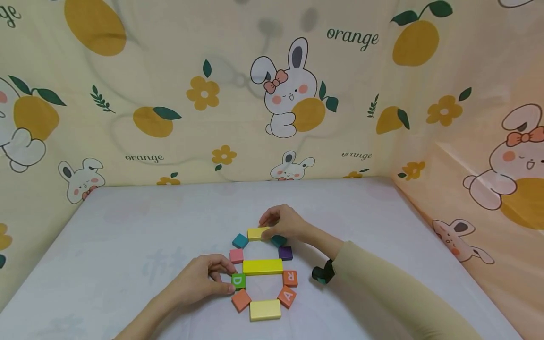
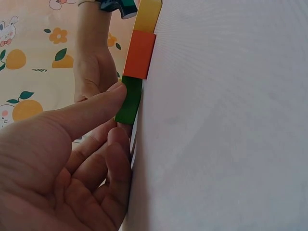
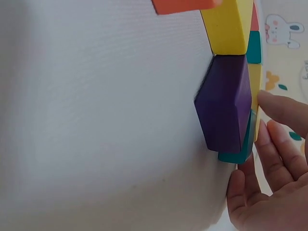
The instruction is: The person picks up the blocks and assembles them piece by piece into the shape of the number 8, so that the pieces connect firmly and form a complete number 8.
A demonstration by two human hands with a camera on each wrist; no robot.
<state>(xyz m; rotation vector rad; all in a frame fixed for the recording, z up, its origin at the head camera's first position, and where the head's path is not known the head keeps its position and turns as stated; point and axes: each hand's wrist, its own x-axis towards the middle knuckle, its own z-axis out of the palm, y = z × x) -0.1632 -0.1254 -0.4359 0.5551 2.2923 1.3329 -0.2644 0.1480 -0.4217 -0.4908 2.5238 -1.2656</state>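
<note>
Colored blocks lie on the table in a figure-eight outline. At its left side my left hand (image 1: 201, 278) pinches a green block (image 1: 239, 281) marked D between thumb and fingers; the left wrist view shows the thumb against that green block (image 2: 129, 101). At the far end my right hand (image 1: 289, 223) grips a pale yellow block (image 1: 256, 233), thumb on the near side and fingers beyond it. Close under this hand sits a teal block (image 1: 278, 241), partly covered, with a purple block (image 1: 285, 253) just nearer. In the right wrist view the purple block (image 3: 224, 103) hides part of the row.
A bright yellow long block (image 1: 262, 267) crosses the middle. Around it are a pink block (image 1: 236, 256), another teal block (image 1: 240, 241), several orange blocks (image 1: 290, 278) and a near pale yellow block (image 1: 265, 310). A rabbit-print cloth (image 1: 238, 141) stands behind the white table (image 1: 140, 226).
</note>
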